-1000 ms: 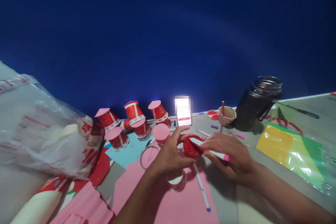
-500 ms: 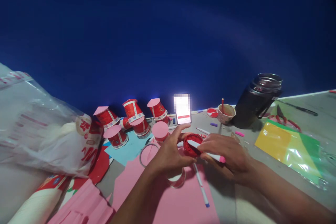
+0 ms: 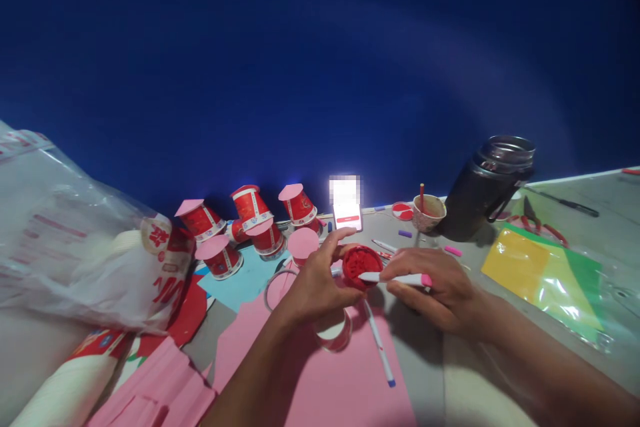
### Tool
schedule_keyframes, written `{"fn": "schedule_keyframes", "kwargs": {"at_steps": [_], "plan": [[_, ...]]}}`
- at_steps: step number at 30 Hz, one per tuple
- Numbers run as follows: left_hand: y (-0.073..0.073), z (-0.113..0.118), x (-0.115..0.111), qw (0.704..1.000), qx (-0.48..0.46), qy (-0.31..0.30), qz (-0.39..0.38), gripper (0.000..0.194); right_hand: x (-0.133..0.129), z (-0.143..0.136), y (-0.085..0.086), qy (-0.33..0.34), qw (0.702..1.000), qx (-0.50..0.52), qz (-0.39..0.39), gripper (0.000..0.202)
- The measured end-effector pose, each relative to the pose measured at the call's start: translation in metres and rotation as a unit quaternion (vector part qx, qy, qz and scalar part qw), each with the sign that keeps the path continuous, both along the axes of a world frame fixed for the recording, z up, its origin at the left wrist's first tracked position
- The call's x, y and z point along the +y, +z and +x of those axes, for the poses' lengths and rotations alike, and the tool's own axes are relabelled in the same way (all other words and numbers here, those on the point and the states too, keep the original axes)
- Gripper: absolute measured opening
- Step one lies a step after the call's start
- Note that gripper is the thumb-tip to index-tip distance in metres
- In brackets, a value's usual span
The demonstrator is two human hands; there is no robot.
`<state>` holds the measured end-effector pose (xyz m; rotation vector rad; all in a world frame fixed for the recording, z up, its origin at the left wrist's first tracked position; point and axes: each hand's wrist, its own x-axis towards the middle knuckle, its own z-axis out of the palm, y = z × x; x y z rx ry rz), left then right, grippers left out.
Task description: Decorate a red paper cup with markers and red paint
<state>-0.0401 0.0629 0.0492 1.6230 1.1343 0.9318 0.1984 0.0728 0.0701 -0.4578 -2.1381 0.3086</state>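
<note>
My left hand (image 3: 320,275) is wrapped around a small round red tub (image 3: 361,267), whose opening is turned up toward me and shows a lumpy red mass inside. Pinched in my right hand (image 3: 440,287) is a white marker (image 3: 404,279) with a pink end. Its other end reaches into the tub and meets the red mass; the very tip is hard to make out. Under the hands lies a pink paper sheet (image 3: 345,387), with a roll of tape (image 3: 334,328) and a white pen with a blue end (image 3: 381,347) on it.
Several red paper cups (image 3: 250,207) with pink discs stand upside down at the back left, beside a plastic bag (image 3: 85,233). A lit phone (image 3: 347,203) leans at the back. To the right are a paper cup (image 3: 429,213), a black flask (image 3: 487,193), pliers (image 3: 543,227) and coloured sheets (image 3: 545,280).
The tub has tipped more toward me, so its red contents show better. My right hand has swung the marker to lie nearly level, with its end still in the tub.
</note>
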Motion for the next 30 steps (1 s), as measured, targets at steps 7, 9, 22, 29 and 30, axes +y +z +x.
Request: {"fn": "schedule_keyframes", "kwargs": {"at_steps": [7,9,22,29,30], "plan": [[-0.001,0.000,0.000,1.000,0.024,-0.002,0.010,0.085,0.000,0.004,0.006,-0.043,0.997,0.048,-0.037,0.011],[-0.002,0.001,0.000,1.000,0.020,-0.006,0.012,0.085,0.000,0.005,0.007,-0.041,0.997,0.033,-0.051,0.012],[0.000,0.000,-0.002,0.998,0.053,-0.002,0.022,0.083,0.008,0.002,-0.003,-0.088,0.957,0.137,-0.240,0.021],[0.030,0.005,-0.010,0.989,0.054,0.127,0.045,0.075,0.026,0.004,0.003,-0.075,0.761,0.394,-0.511,0.048],[0.034,0.010,-0.015,0.989,0.044,0.133,0.037,0.076,0.027,0.004,0.005,-0.070,0.748,0.401,-0.524,0.049]]}}
